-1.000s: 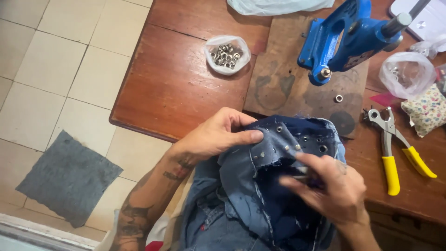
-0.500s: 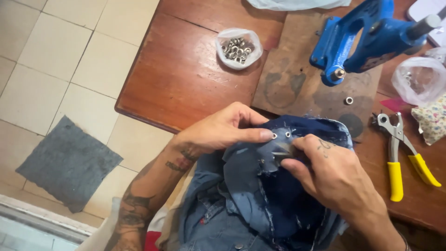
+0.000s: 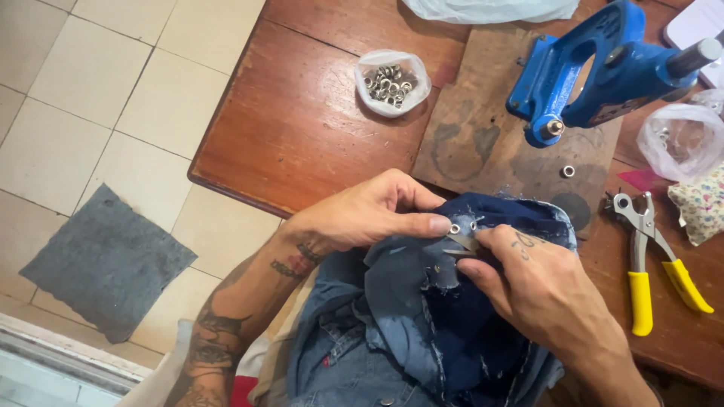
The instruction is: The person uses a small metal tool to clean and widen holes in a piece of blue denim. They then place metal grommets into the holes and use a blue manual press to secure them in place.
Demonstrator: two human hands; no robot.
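Note:
A dark blue denim garment (image 3: 422, 316) lies bunched in my lap against the table edge. My left hand (image 3: 369, 215) pinches its upper edge, thumb beside two small metal eyelets (image 3: 464, 226) set in the cloth. My right hand (image 3: 535, 286) grips the same fold from the right, fingers pressing a thin metal piece at the eyelets. Both hands touch each other over the fabric. What the thin piece is I cannot make out.
A blue hand press (image 3: 596, 71) stands on a dark board (image 3: 483, 143) on the wooden table (image 3: 302, 128). A plastic bag of eyelets (image 3: 391, 81), a loose eyelet (image 3: 568, 171) and yellow-handled pliers (image 3: 652, 264) lie around. A grey mat (image 3: 105, 260) is on the tiled floor.
My right hand slid up from the lower fabric to the eyelet edge, meeting the left. The view shifted so the table items sit further right.

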